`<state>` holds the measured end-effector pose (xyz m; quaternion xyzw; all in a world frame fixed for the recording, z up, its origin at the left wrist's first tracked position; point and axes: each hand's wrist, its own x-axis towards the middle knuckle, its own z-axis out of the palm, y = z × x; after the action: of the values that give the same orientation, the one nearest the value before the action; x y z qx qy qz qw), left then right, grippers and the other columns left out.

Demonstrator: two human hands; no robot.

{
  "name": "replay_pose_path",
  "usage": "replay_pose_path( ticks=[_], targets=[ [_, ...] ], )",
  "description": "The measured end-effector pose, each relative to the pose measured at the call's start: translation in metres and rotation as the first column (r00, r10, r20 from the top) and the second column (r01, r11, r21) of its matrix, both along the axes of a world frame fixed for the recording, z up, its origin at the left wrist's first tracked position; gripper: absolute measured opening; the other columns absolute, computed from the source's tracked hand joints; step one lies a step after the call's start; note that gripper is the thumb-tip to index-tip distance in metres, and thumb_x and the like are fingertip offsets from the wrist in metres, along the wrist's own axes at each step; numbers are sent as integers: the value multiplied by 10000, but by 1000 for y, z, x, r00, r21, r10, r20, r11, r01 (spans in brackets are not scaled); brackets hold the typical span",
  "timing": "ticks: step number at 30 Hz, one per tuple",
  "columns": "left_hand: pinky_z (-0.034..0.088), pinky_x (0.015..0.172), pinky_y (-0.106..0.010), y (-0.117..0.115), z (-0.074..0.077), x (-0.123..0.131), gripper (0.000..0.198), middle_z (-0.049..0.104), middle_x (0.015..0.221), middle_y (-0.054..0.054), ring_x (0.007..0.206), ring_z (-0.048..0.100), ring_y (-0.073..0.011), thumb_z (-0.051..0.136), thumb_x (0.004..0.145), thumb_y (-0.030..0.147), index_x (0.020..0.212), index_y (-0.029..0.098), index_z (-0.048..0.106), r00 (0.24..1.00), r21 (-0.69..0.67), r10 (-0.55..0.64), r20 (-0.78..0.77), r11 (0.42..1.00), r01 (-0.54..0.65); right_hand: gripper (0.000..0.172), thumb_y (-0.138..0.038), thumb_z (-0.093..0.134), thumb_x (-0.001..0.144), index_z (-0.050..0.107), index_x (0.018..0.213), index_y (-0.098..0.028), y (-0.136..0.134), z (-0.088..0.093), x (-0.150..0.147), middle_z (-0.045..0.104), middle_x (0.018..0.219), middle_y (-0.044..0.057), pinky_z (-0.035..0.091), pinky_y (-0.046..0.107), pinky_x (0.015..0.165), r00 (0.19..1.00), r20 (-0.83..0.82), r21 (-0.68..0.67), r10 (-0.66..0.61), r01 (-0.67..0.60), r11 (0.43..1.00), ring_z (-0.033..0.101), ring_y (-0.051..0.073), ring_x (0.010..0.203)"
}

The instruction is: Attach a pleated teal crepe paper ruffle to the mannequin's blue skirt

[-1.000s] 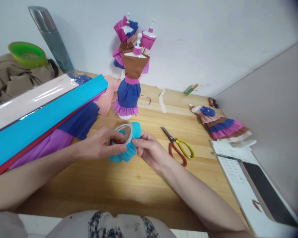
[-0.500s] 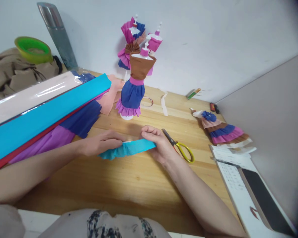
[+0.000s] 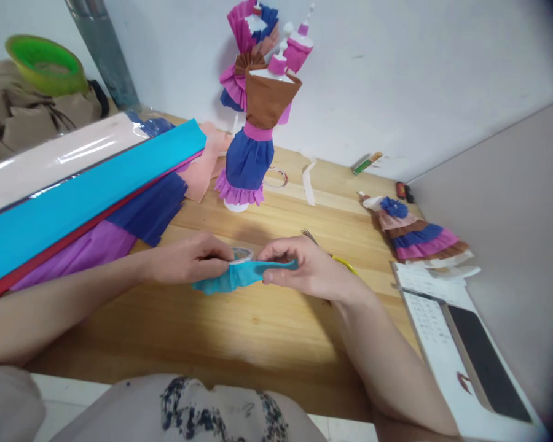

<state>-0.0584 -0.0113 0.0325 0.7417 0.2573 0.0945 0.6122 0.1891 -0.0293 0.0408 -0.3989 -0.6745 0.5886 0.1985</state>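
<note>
A strip of turquoise crepe paper (image 3: 233, 276), ruffled along its left part, stretches between my hands above the wooden table. My left hand (image 3: 198, 258) is closed, pinching the strip's gathered side. Against its fingertips, just behind the strip, is a white-rimmed roll of tape (image 3: 242, 253). My right hand (image 3: 304, 267) has thumb and fingers around the smoother right end of the strip. Behind that hand lie yellow-handled scissors (image 3: 345, 264), mostly hidden, with their blade tips showing. A dress form in a brown, blue and purple paper dress (image 3: 249, 162) stands beyond my hands.
Rolls of turquoise (image 3: 96, 172) and pale paper (image 3: 64, 156) lie at left over blue and purple sheets. Two more dressed forms (image 3: 244, 61) stand by the wall. A layered paper dress (image 3: 415, 233) lies at right, near a phone (image 3: 486, 362) on a white board.
My right hand has turned and shifted its hold on the strip, covering more of the scissors. The tape roll now shows by my left fingertips. The camera view has tilted slightly downward.
</note>
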Motion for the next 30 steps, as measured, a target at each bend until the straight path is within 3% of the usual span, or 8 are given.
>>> replay_pose_path(
  ticks=[5, 9, 14, 19, 24, 30],
  targets=[
    [326, 527, -230, -4, 2, 3, 307, 521, 603, 10, 561, 468, -101, 481, 940, 258, 650, 159, 496, 998, 276, 22, -57, 961, -5, 80, -233, 683, 820, 737, 784, -186, -9, 2, -9, 669, 665, -3, 377, 248, 571, 965, 261, 260, -37, -34, 965, 537, 118, 590],
    [265, 527, -264, -6, 2, 5, 326, 472, 588, 15, 540, 417, -98, 458, 951, 240, 634, 163, 456, 995, 431, 48, -86, 902, -6, 106, -220, 650, 859, 730, 799, -185, -17, 3, -18, 690, 713, 17, 362, 266, 600, 944, 317, 356, -95, -26, 934, 561, 134, 628],
    [223, 512, -280, -7, -1, 4, 326, 415, 549, 25, 500, 356, -88, 461, 941, 228, 622, 170, 424, 994, 514, 71, -85, 857, -17, 167, -222, 591, 900, 716, 800, -176, -21, -1, -22, 666, 703, 9, 362, 253, 586, 981, 189, 311, -47, -14, 950, 532, 120, 614],
    [201, 518, -301, -8, -2, 4, 310, 410, 541, 23, 498, 330, -95, 469, 919, 197, 616, 176, 410, 990, 575, 97, -99, 818, -22, 132, -212, 596, 850, 692, 770, -170, -19, -5, -23, 610, 648, -9, 336, 243, 532, 976, 179, 246, -122, 76, 966, 476, 103, 565],
    [199, 523, -290, -9, 1, 5, 305, 386, 537, 32, 498, 328, -86, 458, 911, 193, 613, 171, 394, 986, 563, 116, -122, 826, -28, 122, -242, 610, 843, 679, 774, -168, -19, -7, -26, 590, 637, -20, 361, 232, 543, 993, 85, 189, -85, 67, 980, 495, 100, 575],
    [211, 521, -280, -8, 3, 4, 303, 425, 546, 29, 504, 355, -85, 455, 910, 210, 612, 165, 429, 983, 547, 116, -140, 837, -21, 147, -246, 616, 818, 605, 688, -180, -16, -10, -26, 575, 590, -27, 336, 227, 509, 984, 97, 128, -149, 136, 982, 490, 94, 527]
  ],
)
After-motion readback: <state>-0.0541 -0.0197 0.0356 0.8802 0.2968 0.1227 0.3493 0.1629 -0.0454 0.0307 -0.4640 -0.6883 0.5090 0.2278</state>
